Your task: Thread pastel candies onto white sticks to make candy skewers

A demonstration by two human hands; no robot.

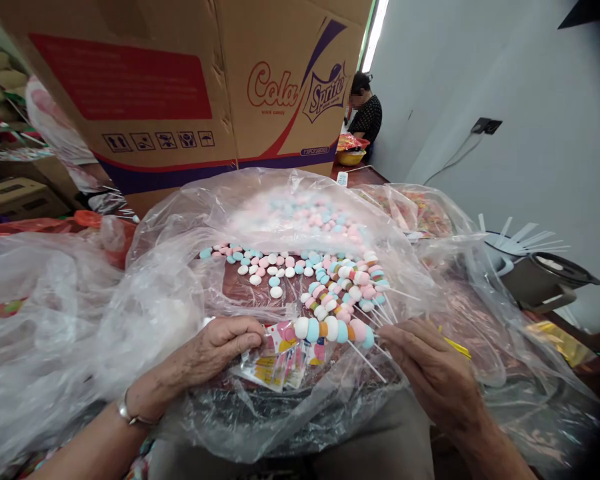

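Closest to me, my left hand [220,350] is curled shut, pinching a fan of small printed paper-and-plastic sleeves [280,363] by their tops, probably to keep one mouth open. My right hand [430,367] is closed round the thin white stick of a skewer of puffy pink, white, blue and orange marshmallow discs [333,329], held level with its tip just at the sleeves; a yellow strip [455,347] peeks from under those fingers. Just beyond lies a heap of finished skewers [347,287], sticks pointing my way, then loose pastel marshmallows [265,267] on crinkled clear plastic sheeting [170,280]. Farther back stands a brown cardboard carton [190,87], and a seated person [365,110] works far off.
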